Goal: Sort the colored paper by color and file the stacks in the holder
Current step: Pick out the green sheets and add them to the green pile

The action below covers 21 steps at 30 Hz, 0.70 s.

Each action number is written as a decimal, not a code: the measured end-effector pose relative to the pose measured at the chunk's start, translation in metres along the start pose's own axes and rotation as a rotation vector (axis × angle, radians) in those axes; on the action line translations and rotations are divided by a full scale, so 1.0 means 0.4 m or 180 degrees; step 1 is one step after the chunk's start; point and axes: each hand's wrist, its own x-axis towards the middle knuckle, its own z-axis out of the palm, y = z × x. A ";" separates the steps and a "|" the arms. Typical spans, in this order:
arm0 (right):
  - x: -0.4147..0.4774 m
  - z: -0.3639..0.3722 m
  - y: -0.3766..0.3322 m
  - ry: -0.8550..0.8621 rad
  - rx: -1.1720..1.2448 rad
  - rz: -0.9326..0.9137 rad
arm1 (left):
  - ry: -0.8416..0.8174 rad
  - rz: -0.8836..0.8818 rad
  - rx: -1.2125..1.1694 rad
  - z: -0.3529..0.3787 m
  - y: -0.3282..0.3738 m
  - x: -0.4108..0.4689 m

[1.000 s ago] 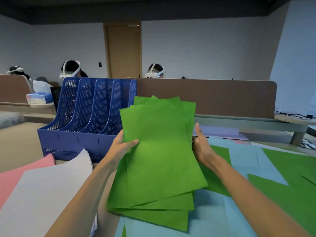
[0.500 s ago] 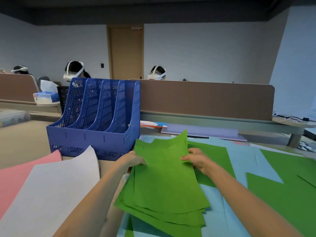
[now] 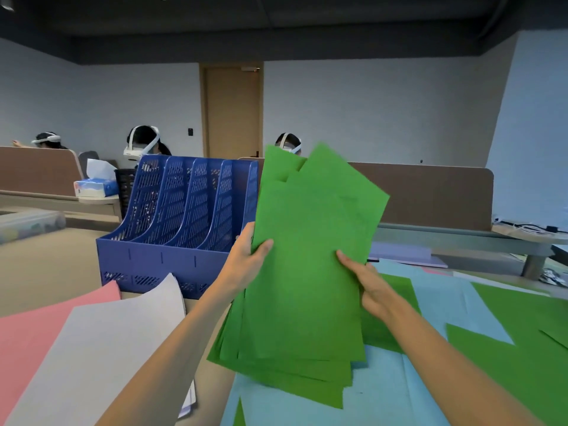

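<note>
A fanned stack of matte green sheets (image 3: 310, 272) is held upright by its edges, pinched by left hand (image 3: 246, 259) and right hand (image 3: 365, 284), just beside the blue perforated plastic holder (image 3: 181, 222).

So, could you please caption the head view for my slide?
Left hand and right hand hold a green paper stack near the blue holder.

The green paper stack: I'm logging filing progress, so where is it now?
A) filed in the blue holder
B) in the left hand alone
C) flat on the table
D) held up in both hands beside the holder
D: the left hand and right hand each grip a side edge of the green paper stack, held up just right of the blue holder.
</note>
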 end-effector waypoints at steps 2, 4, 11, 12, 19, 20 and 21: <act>-0.004 0.013 -0.046 0.0316 -0.0466 -0.0375 | 0.0182 0.0018 -0.0109 0.003 -0.004 0.005; -0.012 0.023 -0.097 0.0472 -0.0760 -0.0937 | 0.0484 0.0151 -0.0285 0.003 0.007 0.011; -0.106 0.039 -0.227 0.0498 -0.0836 -0.2306 | 0.0705 0.0668 -0.1103 0.006 0.089 0.058; -0.104 0.032 -0.223 0.0488 -0.0875 -0.2321 | 0.0629 0.0590 -0.1167 0.012 0.089 0.060; -0.089 -0.002 -0.137 0.0102 -0.1016 -0.1834 | 0.0179 0.0389 -0.0675 0.063 0.066 0.033; -0.083 -0.001 -0.130 0.0124 -0.1048 -0.1793 | 0.0162 0.0367 -0.0567 0.063 0.070 0.034; -0.081 0.004 -0.128 0.0204 -0.1065 -0.1740 | 0.0191 0.0407 -0.0452 0.063 0.074 0.039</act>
